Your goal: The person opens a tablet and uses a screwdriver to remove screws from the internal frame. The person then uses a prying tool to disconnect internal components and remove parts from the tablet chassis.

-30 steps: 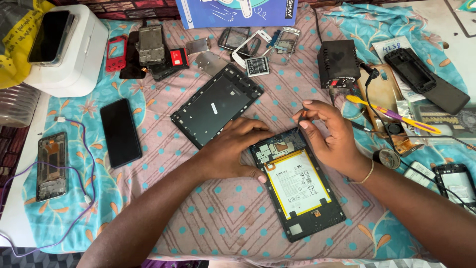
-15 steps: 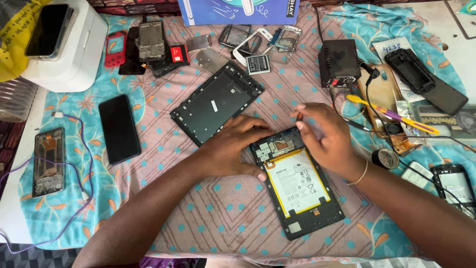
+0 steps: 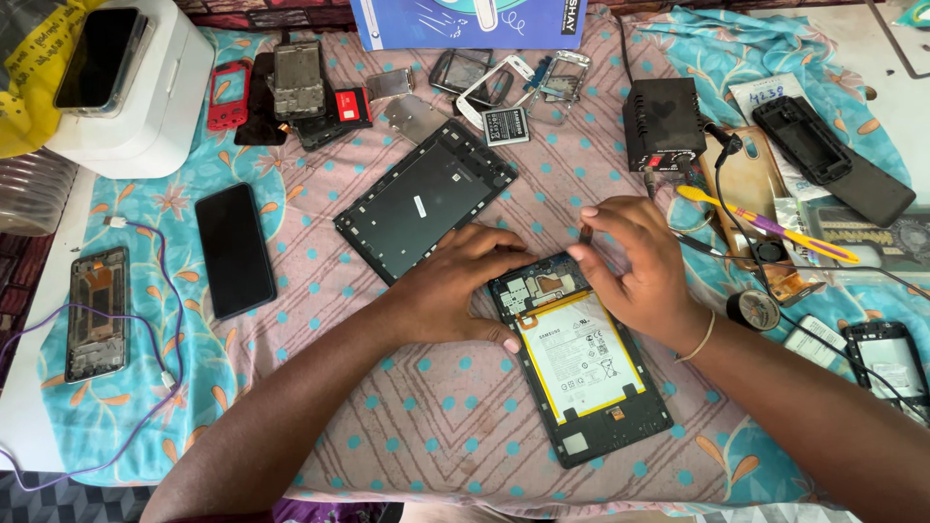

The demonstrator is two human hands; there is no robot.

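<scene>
Seen from above, an opened tablet [image 3: 581, 358] lies back-up on a patterned pink cloth [image 3: 426, 426] over the surface, its circuit board exposed at the top end and a large yellow-edged battery [image 3: 581, 353] filling its middle. The left hand [image 3: 455, 286] lies flat at the tablet's upper left corner, fingers [image 3: 504, 254] spread and pressing down, seemingly to stop the body from sliding. The right hand [image 3: 635, 266] arches over the upper right corner; its thumb and forefinger are pinched together on something small and dark, too small to identify, just above the board. A thin bangle [image 3: 699, 339] circles that wrist.

Just beyond the left hand rests the tablet's removed black back cover [image 3: 421, 199], inner side up, likely put there to stay close yet out of the way. Further off, well apart from the hands, lie a dark phone [image 3: 235, 250] face up, a stripped phone frame [image 3: 97, 312] with a purple cable [image 3: 165, 339] looping around it, a white box-shaped machine [image 3: 136, 92], a small black power unit [image 3: 662, 121], and a yellow-and-purple tool [image 3: 765, 225] to the right, within reach of the right hand.
</scene>
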